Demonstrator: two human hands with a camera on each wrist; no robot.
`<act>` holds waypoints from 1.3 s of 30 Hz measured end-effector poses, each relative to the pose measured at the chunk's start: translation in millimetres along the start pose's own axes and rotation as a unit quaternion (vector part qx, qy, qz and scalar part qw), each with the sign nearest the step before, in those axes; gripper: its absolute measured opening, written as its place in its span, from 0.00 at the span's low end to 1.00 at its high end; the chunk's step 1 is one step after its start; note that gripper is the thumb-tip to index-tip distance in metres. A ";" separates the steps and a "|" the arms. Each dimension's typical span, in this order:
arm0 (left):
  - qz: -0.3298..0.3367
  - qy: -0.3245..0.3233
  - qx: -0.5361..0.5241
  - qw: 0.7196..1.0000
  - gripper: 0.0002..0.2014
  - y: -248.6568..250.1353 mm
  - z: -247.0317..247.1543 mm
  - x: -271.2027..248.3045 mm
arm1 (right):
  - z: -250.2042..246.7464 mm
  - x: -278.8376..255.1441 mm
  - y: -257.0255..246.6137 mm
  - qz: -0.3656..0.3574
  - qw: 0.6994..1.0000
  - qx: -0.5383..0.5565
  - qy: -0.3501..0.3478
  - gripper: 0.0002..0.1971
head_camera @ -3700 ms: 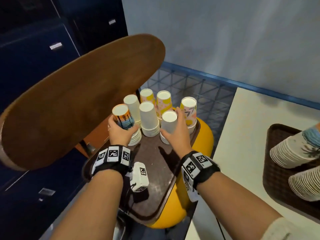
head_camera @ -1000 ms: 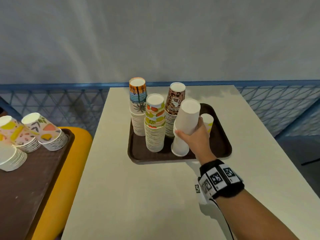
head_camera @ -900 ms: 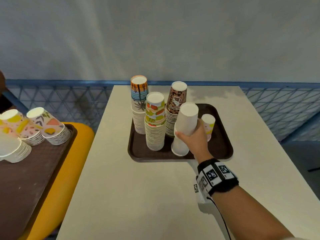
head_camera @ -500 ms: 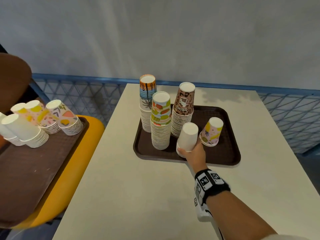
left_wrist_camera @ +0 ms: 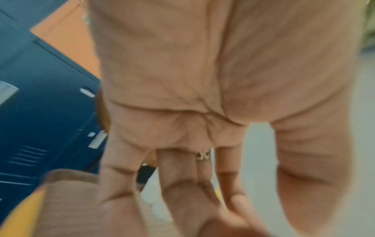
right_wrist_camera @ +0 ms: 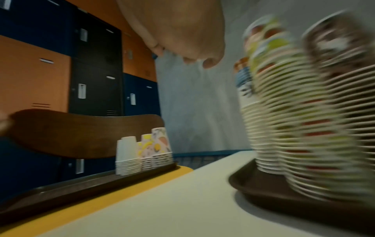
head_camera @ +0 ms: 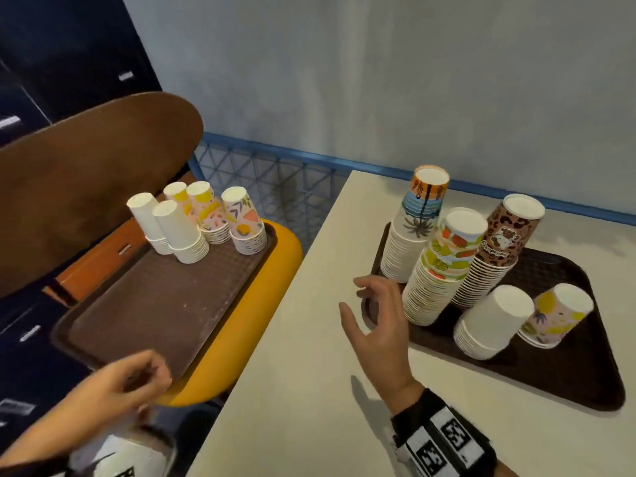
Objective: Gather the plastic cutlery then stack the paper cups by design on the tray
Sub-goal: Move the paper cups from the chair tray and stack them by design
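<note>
Your right hand (head_camera: 377, 325) hangs empty over the tabletop (head_camera: 292, 407), fingers spread loose, just at nine o'clock of the tray (head_camera: 585, 383) that carries the sorted stacks. Your left hand (head_camera: 120, 380) sits low at seven o'clock, fingers loosely curled, holding nothing that I can see, right at the near edge of the second tray (head_camera: 155, 304) on the yellow seat (head_camera: 272, 304).

On the right-hand tray you've got five piles: palm-tree cups (head_camera: 418, 222) at the back, fruit cups (head_camera: 444, 263) in front of them, leopard cups (head_camera: 499, 246) beside, then a short plain white stack (head_camera: 492, 321) and a pink-and-yellow stack (head_camera: 554, 315) nearest you. No cutlery shows anywhere.

What's left, by my read, is over at ten o'clock: two plain white piles (head_camera: 172, 228) and the patterned piles (head_camera: 227, 222) at the far end of the second tray. So the step in hand looks like a fetch. Take a whole pile, not single cups. Grip it low, around the ribbed rims, so the nested cups stay together. White goes onto white, pink-and-yellow onto its match; check the print before you drop it on. Bring it in from the near side of the tray, well clear of the tall fruit stack, which looks easy to topple with a wrist.
</note>
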State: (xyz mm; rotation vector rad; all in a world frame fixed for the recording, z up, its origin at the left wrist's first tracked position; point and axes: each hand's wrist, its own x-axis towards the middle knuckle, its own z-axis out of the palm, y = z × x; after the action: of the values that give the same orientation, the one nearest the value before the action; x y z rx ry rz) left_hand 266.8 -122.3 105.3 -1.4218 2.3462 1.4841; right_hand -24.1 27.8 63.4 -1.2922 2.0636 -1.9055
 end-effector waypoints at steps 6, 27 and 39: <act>0.108 0.281 -0.149 0.942 0.14 38.0 -58.5 124.6 | 109.8 73.0 2.3 0.008 0.990 -0.024 -0.142 0.23; -0.033 0.299 -0.151 0.942 0.37 -20.8 -84.0 298.8 | 289.0 148.5 93.5 0.217 0.960 -0.082 -0.155 0.38; -0.020 0.278 -0.230 0.933 0.45 -29.8 -62.5 264.8 | 281.1 117.7 65.5 0.250 0.948 -0.029 -0.196 0.35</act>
State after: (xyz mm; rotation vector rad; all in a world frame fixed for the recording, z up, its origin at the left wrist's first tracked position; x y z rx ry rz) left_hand 158.8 -350.3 -0.9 -2.2479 2.2910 1.9141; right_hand 18.9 -273.8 -2.4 -0.9330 1.9943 -1.2656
